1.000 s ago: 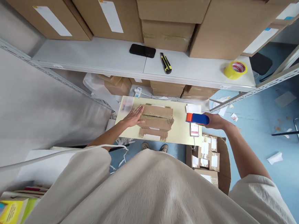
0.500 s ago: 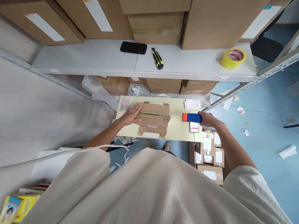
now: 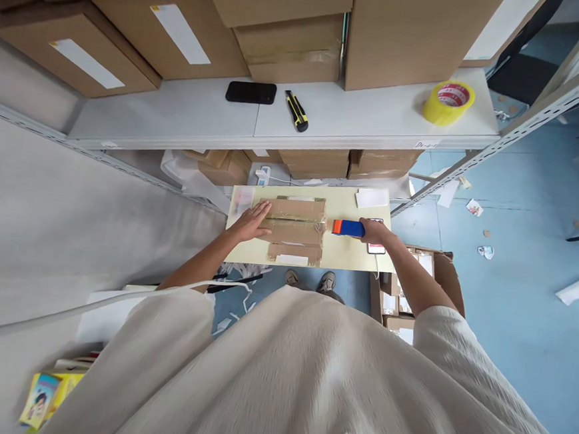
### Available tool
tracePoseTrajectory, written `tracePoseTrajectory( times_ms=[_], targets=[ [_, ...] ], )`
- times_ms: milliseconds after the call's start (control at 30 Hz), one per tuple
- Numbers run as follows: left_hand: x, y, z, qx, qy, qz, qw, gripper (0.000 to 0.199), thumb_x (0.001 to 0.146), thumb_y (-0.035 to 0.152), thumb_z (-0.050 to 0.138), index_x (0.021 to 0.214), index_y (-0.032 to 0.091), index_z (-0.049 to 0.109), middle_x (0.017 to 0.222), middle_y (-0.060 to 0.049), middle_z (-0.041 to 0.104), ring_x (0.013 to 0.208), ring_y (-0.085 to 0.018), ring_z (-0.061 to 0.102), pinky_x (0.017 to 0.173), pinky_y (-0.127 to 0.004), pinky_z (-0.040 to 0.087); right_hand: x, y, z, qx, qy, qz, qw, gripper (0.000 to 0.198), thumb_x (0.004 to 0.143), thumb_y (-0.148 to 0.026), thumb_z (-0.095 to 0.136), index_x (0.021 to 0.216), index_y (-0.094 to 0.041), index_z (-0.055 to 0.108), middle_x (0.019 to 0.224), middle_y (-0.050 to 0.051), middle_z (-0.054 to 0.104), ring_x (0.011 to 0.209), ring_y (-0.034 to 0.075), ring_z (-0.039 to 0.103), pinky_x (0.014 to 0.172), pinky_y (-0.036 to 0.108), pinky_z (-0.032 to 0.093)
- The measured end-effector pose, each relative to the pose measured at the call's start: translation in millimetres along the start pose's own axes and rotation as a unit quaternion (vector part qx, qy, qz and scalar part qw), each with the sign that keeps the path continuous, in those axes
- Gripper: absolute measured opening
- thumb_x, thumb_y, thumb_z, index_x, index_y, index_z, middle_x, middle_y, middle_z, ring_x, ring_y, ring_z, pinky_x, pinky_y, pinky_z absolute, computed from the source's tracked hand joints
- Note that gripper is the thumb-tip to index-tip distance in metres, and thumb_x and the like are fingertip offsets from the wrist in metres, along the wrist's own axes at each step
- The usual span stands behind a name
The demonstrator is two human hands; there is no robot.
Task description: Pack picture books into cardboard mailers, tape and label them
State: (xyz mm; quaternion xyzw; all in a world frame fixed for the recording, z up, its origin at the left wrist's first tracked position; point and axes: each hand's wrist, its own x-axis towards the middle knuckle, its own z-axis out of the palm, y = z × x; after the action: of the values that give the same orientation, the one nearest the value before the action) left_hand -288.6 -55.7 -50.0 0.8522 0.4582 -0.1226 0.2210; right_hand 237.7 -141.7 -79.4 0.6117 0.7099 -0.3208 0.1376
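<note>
At a narrow pale-yellow table (image 3: pixel 349 256) below a grey metal shelf (image 3: pixel 191 119), standing over a brown cardboard box (image 3: pixel 293 231) lying left of the table's middle. Pressing the left hand (image 3: pixel 251 223) flat on the box's left end, steadying rather than grasping. Gripping a blue-and-orange tape dispenser (image 3: pixel 349 228) in the right hand (image 3: pixel 373 231), aiming its orange end at the box's right end, close beside it. Looking partly done: already showing glossy tape along the top seam, but showing crumpled tape at the right end, apparently leaving that end unfinished. Not being able to tell of any strip joining dispenser and box. Holding the right hand partly over a cabled phone (image 3: pixel 376 248). Facing, up on the shelf, a black phone (image 3: pixel 251 92), a yellow-and-black box cutter (image 3: pixel 296 112) and a yellow tape roll (image 3: pixel 439 111).
</note>
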Motion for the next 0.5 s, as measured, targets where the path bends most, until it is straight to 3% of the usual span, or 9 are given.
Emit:
tracePoseTrajectory(
  times_ms=[500],
  targets=[
    [3.4, -9.1, 6.2, -0.028, 0.012, 0.038, 0.999, 0.112, 0.104, 0.074, 0.060, 0.189, 0.016, 0.015, 0.196, -0.017, 0.013, 0.183, -0.037, 0.013, 0.147, -0.050, 0.020, -3.7, -82.7, -34.6, -0.132, -0.005, -0.002, 0.991, 0.056, 0.091, -0.013, 0.070, 0.146, -0.012, 0.061, 0.126, 0.023, 0.081, 0.117, 0.036, 0.077, 0.111, 0.044, 0.036]
  ],
)
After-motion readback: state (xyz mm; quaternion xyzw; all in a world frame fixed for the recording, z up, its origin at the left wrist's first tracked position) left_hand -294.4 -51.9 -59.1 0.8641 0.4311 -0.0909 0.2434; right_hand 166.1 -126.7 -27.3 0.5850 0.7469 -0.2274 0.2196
